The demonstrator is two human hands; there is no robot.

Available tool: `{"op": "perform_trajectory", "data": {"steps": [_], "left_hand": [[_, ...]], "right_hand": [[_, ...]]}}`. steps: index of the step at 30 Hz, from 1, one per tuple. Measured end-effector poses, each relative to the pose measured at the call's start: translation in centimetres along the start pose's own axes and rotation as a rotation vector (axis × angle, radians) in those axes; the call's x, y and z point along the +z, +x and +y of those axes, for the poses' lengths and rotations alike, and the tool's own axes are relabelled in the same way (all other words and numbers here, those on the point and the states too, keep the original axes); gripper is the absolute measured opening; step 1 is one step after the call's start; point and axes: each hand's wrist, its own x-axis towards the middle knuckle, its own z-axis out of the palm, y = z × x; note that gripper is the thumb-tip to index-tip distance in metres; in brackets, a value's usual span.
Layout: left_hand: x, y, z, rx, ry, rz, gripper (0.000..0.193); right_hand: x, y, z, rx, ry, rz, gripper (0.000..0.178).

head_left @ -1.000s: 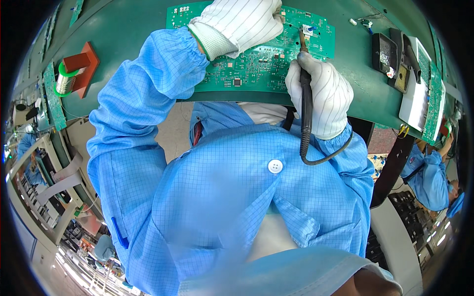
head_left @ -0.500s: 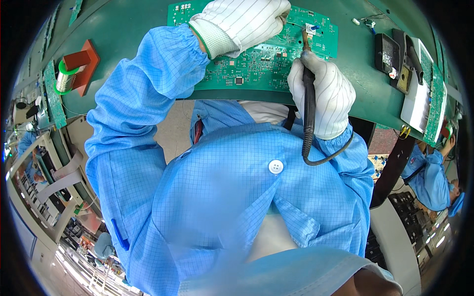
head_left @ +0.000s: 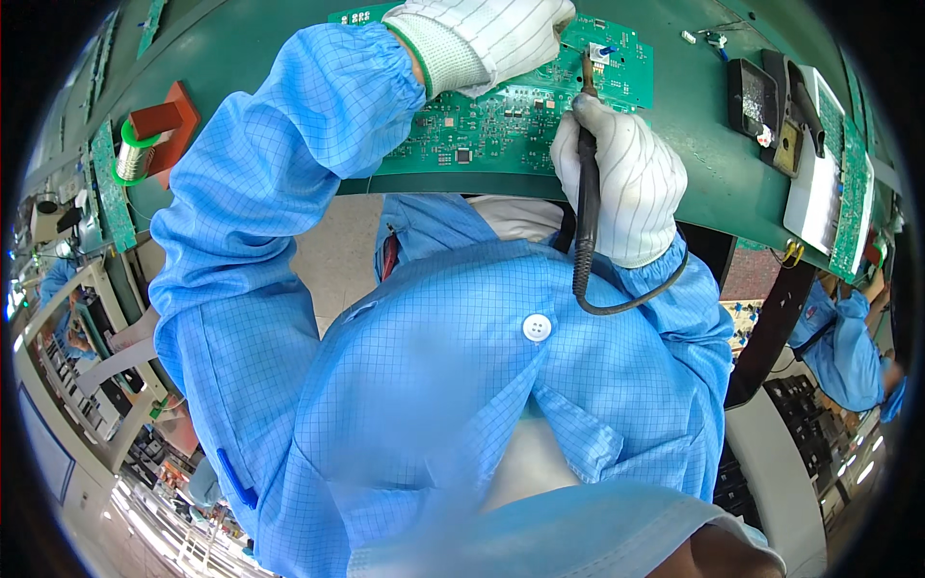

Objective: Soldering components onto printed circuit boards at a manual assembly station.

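Note:
A green circuit board (head_left: 501,130) lies on the green bench, covered with small parts. My right hand (head_left: 631,183), in a white striped glove, is closed round the black handle of a soldering iron (head_left: 589,183). The iron's tip meets the board beside a white component with a blue shaft (head_left: 601,52). Over the far part of the board is my left hand (head_left: 487,40), also gloved. Its fingers are pinched together near the iron's tip, and what they may hold is too small to make out.
A solder wire spool (head_left: 135,154) sits on a red-brown stand at left. At right are a soldering iron stand (head_left: 792,120) with a sponge tray and another green board (head_left: 852,202). The iron's cord (head_left: 646,306) loops by my right forearm. A co-worker's blue sleeve (head_left: 840,352) shows at far right.
My right hand and the soldering iron have shifted slightly left, the tip staying beside the white component. My left hand has moved a little to the right.

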Motion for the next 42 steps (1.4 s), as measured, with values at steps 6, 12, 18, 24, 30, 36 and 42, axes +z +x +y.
{"op": "perform_trajectory", "data": {"steps": [6, 12, 18, 24, 30, 36, 42], "left_hand": [[1.2, 1.0, 0.6, 0.167, 0.142, 0.323, 0.026], [1.5, 2.8, 1.1, -0.091, -0.017, 0.040, 0.060], [0.7, 3.0, 0.4, -0.147, -0.061, -0.081, 0.063], [0.1, -0.2, -1.2, -0.124, 0.076, 0.118, 0.056], [-2.4, -3.4, -1.8, 0.176, 0.176, 0.209, 0.022], [-0.1, -6.0, 0.6, -0.203, 0.027, 0.198, 0.018], [1.0, -5.7, 0.5, -0.208, 0.048, 0.206, 0.019]], "right_hand": [[0.5, -0.5, -0.1, -0.021, -0.128, 0.009, 0.029], [0.5, -0.8, 0.1, -0.034, -0.134, 0.003, 0.031], [-0.9, -0.6, 0.3, -0.048, 0.027, -0.030, 0.039], [-3.0, -0.4, 2.0, 0.041, 0.180, 0.070, 0.029], [-1.5, -1.9, 5.7, 0.127, 0.403, 0.146, 0.030], [-1.0, -3.0, 6.1, 0.240, 0.444, 0.134, 0.029], [-1.1, -2.6, 6.0, 0.227, 0.432, 0.103, 0.028]]}}
